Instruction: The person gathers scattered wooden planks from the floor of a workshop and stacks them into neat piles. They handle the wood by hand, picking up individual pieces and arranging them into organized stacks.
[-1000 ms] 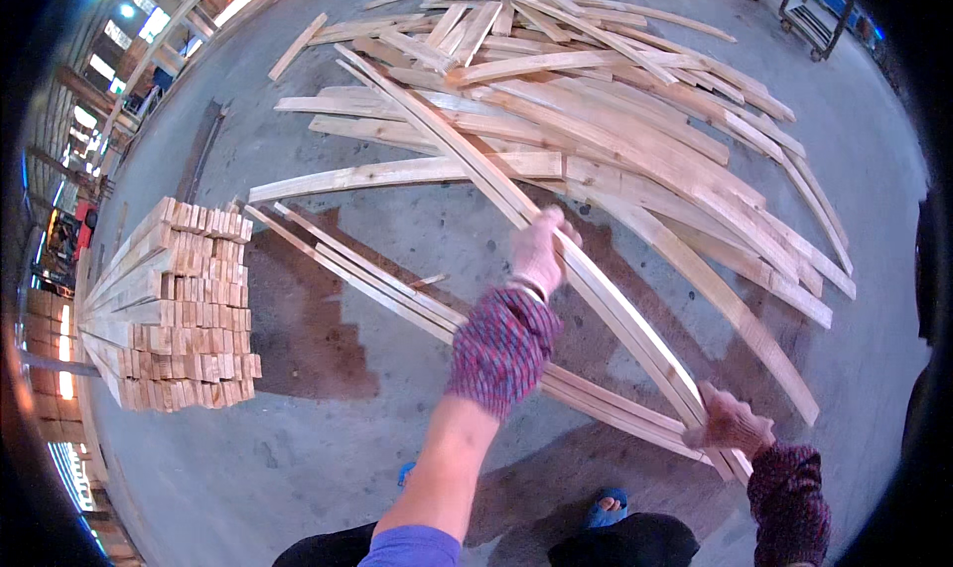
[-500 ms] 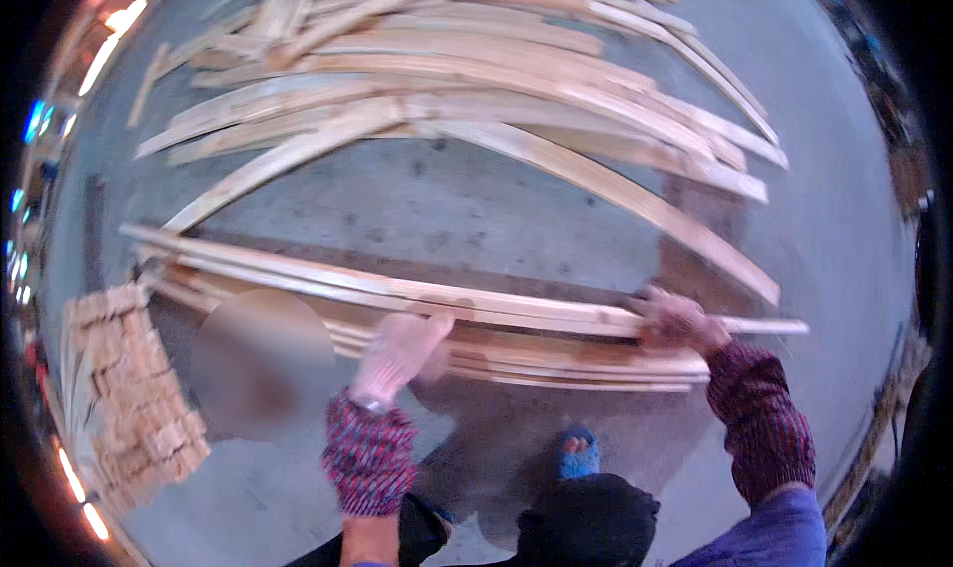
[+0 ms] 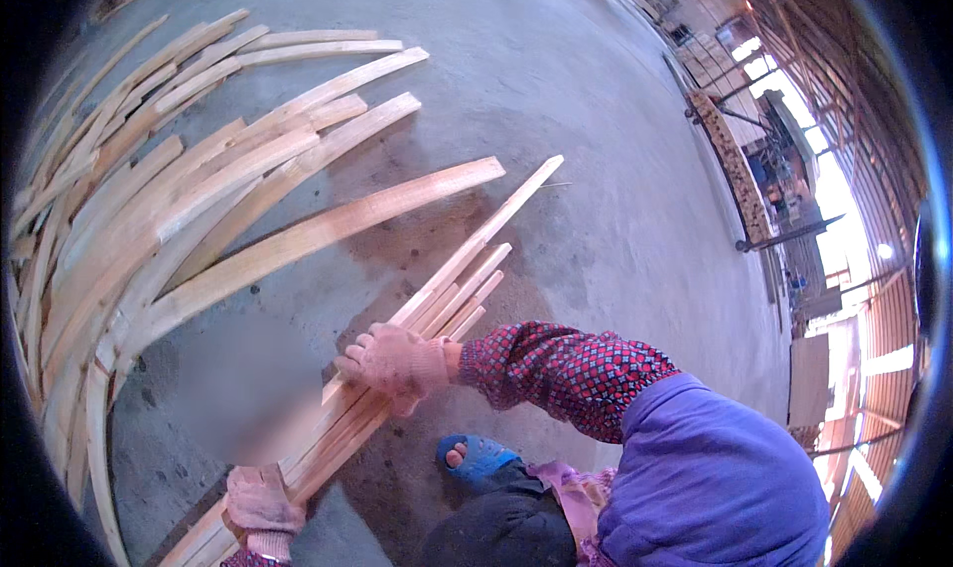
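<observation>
Wooden strips (image 3: pixel 333 446), one bundle, long and narrow: on or just above the floor (image 3: pixel 596 269), slanting from lower left to upper right; far ends uneven, one strip jutting well past the rest.

Right hand (image 3: pixel 392 368), gloved: fingers bent over the bundle, apparently closed on the upper strips; hold on those beneath hidden.

Left hand (image 3: pixel 264 502), gloved: curled about the strips near the lower edge of view; thumb's place unclear.

Likely faults: strips slipping lengthwise or fanning apart, should the hands miss the lower pieces; splinters, from bare sawn edges.

Sandal (image 3: pixel 483 458), blue, open at the front: near the bundle. A dropped strip could strike the toes (image 3: pixel 457 455).

Boards (image 3: pixel 213 185), loose overlapping pile: to the left. The jutting strip, swung that way, could knock the nearest.
</observation>
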A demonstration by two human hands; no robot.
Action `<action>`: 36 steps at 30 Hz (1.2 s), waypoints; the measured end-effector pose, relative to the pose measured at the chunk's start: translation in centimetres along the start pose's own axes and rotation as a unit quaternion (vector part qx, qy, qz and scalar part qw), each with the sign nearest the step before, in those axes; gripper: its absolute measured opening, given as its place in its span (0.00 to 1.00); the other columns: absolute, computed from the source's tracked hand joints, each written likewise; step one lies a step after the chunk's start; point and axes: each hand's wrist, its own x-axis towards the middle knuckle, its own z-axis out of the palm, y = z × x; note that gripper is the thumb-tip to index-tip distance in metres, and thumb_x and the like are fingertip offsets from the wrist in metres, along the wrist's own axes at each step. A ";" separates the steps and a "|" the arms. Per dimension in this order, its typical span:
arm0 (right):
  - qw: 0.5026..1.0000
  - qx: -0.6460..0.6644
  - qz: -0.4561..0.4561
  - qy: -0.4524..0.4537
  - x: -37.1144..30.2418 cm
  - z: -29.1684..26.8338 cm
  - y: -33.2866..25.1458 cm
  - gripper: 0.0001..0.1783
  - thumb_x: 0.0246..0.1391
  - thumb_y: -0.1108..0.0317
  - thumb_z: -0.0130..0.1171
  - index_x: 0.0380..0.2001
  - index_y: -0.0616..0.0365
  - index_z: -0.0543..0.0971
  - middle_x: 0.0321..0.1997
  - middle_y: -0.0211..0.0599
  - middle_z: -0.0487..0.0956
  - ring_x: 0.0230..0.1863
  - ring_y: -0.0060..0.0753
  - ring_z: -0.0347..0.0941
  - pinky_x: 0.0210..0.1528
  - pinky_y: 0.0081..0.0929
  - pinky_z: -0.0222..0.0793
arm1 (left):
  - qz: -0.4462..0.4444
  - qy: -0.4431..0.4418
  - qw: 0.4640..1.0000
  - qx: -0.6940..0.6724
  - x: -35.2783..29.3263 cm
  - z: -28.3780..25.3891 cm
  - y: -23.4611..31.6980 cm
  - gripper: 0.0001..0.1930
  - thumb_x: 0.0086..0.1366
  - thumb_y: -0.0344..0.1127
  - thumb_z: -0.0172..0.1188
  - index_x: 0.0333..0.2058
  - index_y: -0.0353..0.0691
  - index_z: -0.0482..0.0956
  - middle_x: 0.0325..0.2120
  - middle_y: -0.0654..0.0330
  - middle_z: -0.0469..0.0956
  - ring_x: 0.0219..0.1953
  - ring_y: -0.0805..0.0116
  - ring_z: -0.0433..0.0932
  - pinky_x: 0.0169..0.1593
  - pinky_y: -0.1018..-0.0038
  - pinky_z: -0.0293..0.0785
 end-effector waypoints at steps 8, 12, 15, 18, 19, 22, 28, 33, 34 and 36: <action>0.987 0.022 -0.024 0.158 -7.0 6.2 -3.4 0.32 0.30 0.51 0.70 0.42 0.51 0.74 0.44 0.35 0.77 0.48 0.40 0.76 0.44 0.38 0.73 | 0.063 -0.068 0.996 -0.013 -3.6 2.2 2.9 0.28 0.60 0.40 0.55 0.59 0.37 0.68 0.39 0.49 0.76 0.41 0.51 0.77 0.46 0.63 0.75; 0.991 0.033 0.096 -0.084 -6.7 2.7 0.1 0.19 0.44 0.53 0.64 0.39 0.49 0.78 0.41 0.35 0.78 0.47 0.40 0.76 0.46 0.40 0.72 | 0.057 0.046 0.995 -0.074 -3.2 3.9 2.8 0.40 0.29 0.38 0.73 0.47 0.37 0.72 0.34 0.51 0.77 0.40 0.46 0.77 0.44 0.53 0.74; 0.996 0.035 0.028 -0.072 -6.7 2.9 1.7 0.13 0.51 0.60 0.59 0.39 0.50 0.78 0.40 0.34 0.77 0.44 0.40 0.76 0.44 0.40 0.73 | 0.019 0.034 0.994 -0.105 -3.7 0.5 3.6 0.36 0.32 0.40 0.73 0.46 0.39 0.74 0.35 0.53 0.78 0.40 0.49 0.77 0.44 0.55 0.75; 0.992 0.049 0.035 -0.114 -7.4 1.7 2.9 0.25 0.47 0.44 0.64 0.41 0.49 0.79 0.38 0.38 0.76 0.40 0.45 0.74 0.40 0.42 0.69 | 0.001 -0.114 0.990 -0.086 -2.0 -1.0 3.7 0.32 0.42 0.41 0.67 0.50 0.41 0.71 0.36 0.55 0.78 0.40 0.54 0.78 0.42 0.59 0.74; 0.995 0.092 0.037 -0.021 -9.2 1.1 3.2 0.24 0.46 0.44 0.64 0.40 0.49 0.80 0.37 0.39 0.76 0.42 0.48 0.73 0.42 0.43 0.68 | 0.041 -0.104 0.991 -0.074 -0.2 -0.2 4.9 0.32 0.47 0.41 0.64 0.53 0.41 0.69 0.37 0.55 0.78 0.40 0.55 0.77 0.41 0.60 0.74; 0.993 0.058 0.095 -0.049 -14.7 4.3 9.2 0.19 0.41 0.55 0.66 0.38 0.49 0.81 0.40 0.41 0.75 0.47 0.50 0.71 0.48 0.43 0.67 | 0.068 -0.052 0.995 -0.051 0.9 3.4 11.5 0.31 0.59 0.42 0.54 0.61 0.43 0.62 0.37 0.57 0.77 0.40 0.61 0.77 0.38 0.63 0.72; 0.995 0.004 0.095 -0.021 -17.9 5.2 14.1 0.20 0.37 0.65 0.67 0.39 0.48 0.80 0.40 0.37 0.76 0.46 0.48 0.71 0.47 0.42 0.67 | 0.043 -0.045 0.993 -0.100 3.4 4.8 16.1 0.30 0.63 0.42 0.51 0.64 0.43 0.61 0.42 0.57 0.76 0.43 0.60 0.77 0.41 0.65 0.70; 0.996 -0.011 0.090 0.011 -12.1 3.7 10.3 0.19 0.40 0.66 0.65 0.40 0.49 0.80 0.40 0.39 0.77 0.45 0.48 0.72 0.46 0.43 0.68 | 0.024 -0.043 0.998 -0.050 2.2 1.7 10.0 0.29 0.60 0.42 0.55 0.60 0.44 0.65 0.40 0.58 0.77 0.42 0.62 0.76 0.44 0.63 0.67; 0.997 -0.006 0.073 0.015 -10.6 3.3 9.2 0.18 0.42 0.65 0.64 0.41 0.48 0.80 0.40 0.40 0.77 0.45 0.48 0.72 0.45 0.44 0.68 | 0.020 -0.091 0.995 -0.040 1.9 0.9 8.5 0.28 0.62 0.44 0.54 0.60 0.46 0.65 0.48 0.56 0.75 0.50 0.59 0.74 0.54 0.55 0.66; 0.997 -0.009 0.077 -0.026 -7.6 1.4 5.8 0.17 0.45 0.62 0.64 0.42 0.48 0.80 0.40 0.40 0.77 0.44 0.48 0.73 0.44 0.44 0.69 | 0.015 -0.104 0.994 -0.021 0.5 0.8 6.4 0.28 0.63 0.44 0.50 0.62 0.46 0.63 0.52 0.56 0.70 0.55 0.59 0.68 0.59 0.54 0.59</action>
